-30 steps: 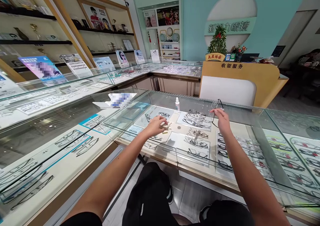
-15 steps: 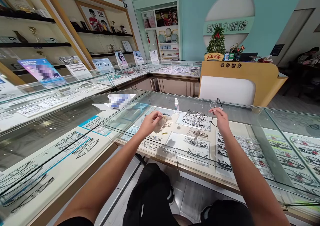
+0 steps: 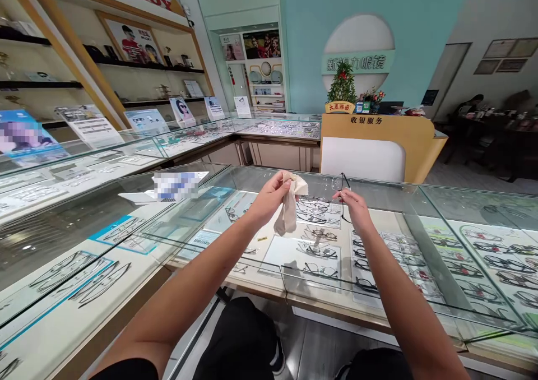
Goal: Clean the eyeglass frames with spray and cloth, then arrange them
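Observation:
A beige cleaning cloth (image 3: pixel 287 216) hangs from the closed fingers of my left hand (image 3: pixel 271 195), above the glass counter. To its right, my right hand (image 3: pixel 355 207) pinches a pair of eyeglasses (image 3: pixel 339 182) with thin dark temples, held upright over the counter. The cloth and the eyeglasses are apart. Beneath my hands, inside the glass case, several rows of spectacle frames (image 3: pixel 321 269) lie on white trays. My left hand and the cloth cover part of the counter behind them.
The glass counter (image 3: pixel 269 245) spans in front of my knees and joins another case (image 3: pixel 84 290) on the left. A folded white card (image 3: pixel 163 192) stands on the glass. Farther back is a yellow service desk (image 3: pixel 420 139) with a potted plant (image 3: pixel 342 83).
My left hand has lifted the cloth and brought it right, nearer the eyeglasses. The spray bottle seen earlier is now hidden. My view has shifted a little to the right and up.

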Motion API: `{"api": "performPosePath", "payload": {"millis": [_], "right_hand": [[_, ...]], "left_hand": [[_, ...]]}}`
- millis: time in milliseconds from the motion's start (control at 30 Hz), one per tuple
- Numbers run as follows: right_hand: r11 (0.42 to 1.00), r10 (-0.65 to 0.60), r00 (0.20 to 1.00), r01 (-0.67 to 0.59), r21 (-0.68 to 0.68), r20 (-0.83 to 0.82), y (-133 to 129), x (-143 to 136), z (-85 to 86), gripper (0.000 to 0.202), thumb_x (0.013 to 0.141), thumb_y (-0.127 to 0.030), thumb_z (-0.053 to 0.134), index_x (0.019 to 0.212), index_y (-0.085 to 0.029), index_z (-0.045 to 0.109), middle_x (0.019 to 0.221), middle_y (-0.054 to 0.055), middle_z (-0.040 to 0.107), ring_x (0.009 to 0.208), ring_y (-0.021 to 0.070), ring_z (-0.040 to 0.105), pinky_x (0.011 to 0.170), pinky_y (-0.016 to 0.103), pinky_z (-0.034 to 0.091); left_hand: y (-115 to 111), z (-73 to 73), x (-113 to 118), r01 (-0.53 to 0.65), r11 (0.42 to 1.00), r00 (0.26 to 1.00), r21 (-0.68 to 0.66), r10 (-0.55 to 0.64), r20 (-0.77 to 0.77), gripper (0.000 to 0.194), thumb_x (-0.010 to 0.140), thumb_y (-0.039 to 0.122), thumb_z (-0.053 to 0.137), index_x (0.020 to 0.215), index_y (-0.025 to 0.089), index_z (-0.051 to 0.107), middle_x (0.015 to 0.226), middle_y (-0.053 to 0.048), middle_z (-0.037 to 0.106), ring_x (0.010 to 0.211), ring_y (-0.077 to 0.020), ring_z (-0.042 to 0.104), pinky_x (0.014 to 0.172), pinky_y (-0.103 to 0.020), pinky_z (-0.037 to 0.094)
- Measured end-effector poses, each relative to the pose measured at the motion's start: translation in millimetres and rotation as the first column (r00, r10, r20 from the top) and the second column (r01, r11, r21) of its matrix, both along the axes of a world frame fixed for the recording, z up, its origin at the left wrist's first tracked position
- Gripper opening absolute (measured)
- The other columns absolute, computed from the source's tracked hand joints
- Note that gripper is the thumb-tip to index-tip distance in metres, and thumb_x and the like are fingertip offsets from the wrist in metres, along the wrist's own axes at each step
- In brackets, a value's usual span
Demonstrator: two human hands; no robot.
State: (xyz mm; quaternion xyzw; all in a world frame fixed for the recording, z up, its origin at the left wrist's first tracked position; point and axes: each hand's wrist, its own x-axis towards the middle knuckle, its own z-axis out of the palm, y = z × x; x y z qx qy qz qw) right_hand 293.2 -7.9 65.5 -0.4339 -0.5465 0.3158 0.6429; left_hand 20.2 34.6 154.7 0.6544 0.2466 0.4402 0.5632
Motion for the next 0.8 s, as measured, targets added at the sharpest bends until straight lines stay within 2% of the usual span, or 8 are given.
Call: {"api": "performPosePath", "payload": {"millis": [100, 233, 333, 400, 500, 600, 700, 800], "right_hand": [[0.999, 0.048, 0.998, -0.048, 0.000, -0.048, -0.8, 1.4, 3.2, 0.033, 0.093, -0.055, 0.065, 0.084, -0.026, 0.080, 0.098, 0.005, 0.070, 0.099, 0.0249, 0.059, 0.096, 0.038, 0.045], [0.996, 0.091, 0.994, -0.093, -0.017, -0.067, -1.3, 2.0, 6.4, 0.032, 0.091, -0.055, 0.067, 0.081, -0.027, 0.079, 0.096, 0.005, 0.070, 0.097, 0.0247, 0.059, 0.094, 0.037, 0.046], [0.997, 0.071, 0.995, -0.072, -0.019, -0.071, -3.5, 1.9, 10.2, 0.032, 0.091, -0.055, 0.067, 0.081, -0.027, 0.079, 0.096, 0.005, 0.069, 0.098, 0.0251, 0.057, 0.093, 0.037, 0.045], [0.998, 0.059, 0.995, -0.061, -0.015, -0.077, -6.2, 1.4, 13.6, 0.032, 0.092, -0.054, 0.066, 0.081, -0.027, 0.079, 0.096, 0.005, 0.068, 0.098, 0.0253, 0.057, 0.093, 0.037, 0.044], [0.997, 0.063, 0.996, -0.065, -0.031, -0.066, -10.8, -0.2, 17.8, 0.030, 0.093, -0.051, 0.066, 0.082, -0.027, 0.079, 0.094, 0.005, 0.067, 0.097, 0.0251, 0.056, 0.094, 0.037, 0.042], [0.996, 0.081, 0.995, -0.083, -0.041, -0.049, -14.0, -0.9, 19.2, 0.029, 0.095, -0.049, 0.065, 0.082, -0.028, 0.080, 0.093, 0.005, 0.066, 0.098, 0.0254, 0.056, 0.096, 0.038, 0.042], [0.998, 0.055, 0.997, -0.056, -0.021, -0.058, -14.3, 0.7, 19.6, 0.028, 0.094, -0.048, 0.066, 0.083, -0.028, 0.080, 0.092, 0.005, 0.066, 0.100, 0.0267, 0.057, 0.099, 0.040, 0.043], [0.999, 0.010, 0.999, -0.012, -0.040, -0.051, -13.3, 2.7, 20.9, 0.028, 0.094, -0.050, 0.066, 0.081, -0.028, 0.079, 0.092, 0.006, 0.065, 0.102, 0.0279, 0.057, 0.101, 0.041, 0.044]], "left_hand": [[4.5, 0.1, 28.3, 0.050, 0.998, 0.999, 0.037, -0.050, 0.012, 0.045, 0.088, 0.063, 0.079, 0.102, 0.024, 0.061, 0.081, 0.002, 0.060, 0.064, -0.0128, 0.055, 0.058, -0.024, 0.043], [20.3, -6.0, 58.3, -0.007, 0.992, 0.998, 0.130, 0.000, 0.056, 0.049, 0.085, 0.066, 0.081, 0.096, 0.023, 0.063, 0.077, 0.003, 0.056, 0.062, -0.0110, 0.044, 0.055, -0.023, 0.036], [38.5, -17.1, 72.3, -0.082, 0.991, 0.990, 0.106, 0.069, 0.124, 0.047, 0.085, 0.065, 0.081, 0.095, 0.023, 0.062, 0.077, 0.004, 0.055, 0.064, -0.0106, 0.045, 0.057, -0.022, 0.036], [50.3, -28.3, 77.5, -0.091, 0.993, 0.986, 0.078, 0.079, 0.147, 0.046, 0.086, 0.063, 0.081, 0.095, 0.023, 0.062, 0.080, 0.003, 0.057, 0.066, -0.0105, 0.048, 0.058, -0.022, 0.039], [62.8, -48.2, 79.6, -0.006, 1.000, 0.989, 0.000, 0.006, 0.144, 0.047, 0.089, 0.066, 0.076, 0.101, 0.023, 0.061, 0.089, 0.000, 0.067, 0.075, -0.0146, 0.062, 0.065, -0.024, 0.047], [68.2, -64.6, 76.1, 0.149, 0.976, 0.980, -0.156, -0.125, 0.157, 0.053, 0.089, 0.069, 0.074, 0.110, 0.024, 0.057, 0.112, -0.010, 0.076, 0.092, -0.0248, 0.074, 0.071, -0.032, 0.054], [72.6, -71.9, 70.3, 0.296, 0.911, 0.949, -0.286, -0.246, 0.198, 0.055, 0.083, 0.065, 0.083, 0.108, 0.023, 0.058, 0.125, -0.014, 0.075, 0.098, -0.0302, 0.076, 0.070, -0.035, 0.056], [76.6, -73.1, 66.8, 0.336, 0.879, 0.934, -0.338, -0.264, 0.241, 0.051, 0.081, 0.059, 0.088, 0.104, 0.022, 0.063, 0.121, -0.012, 0.075, 0.097, -0.0268, 0.076, 0.073, -0.034, 0.057]]}}
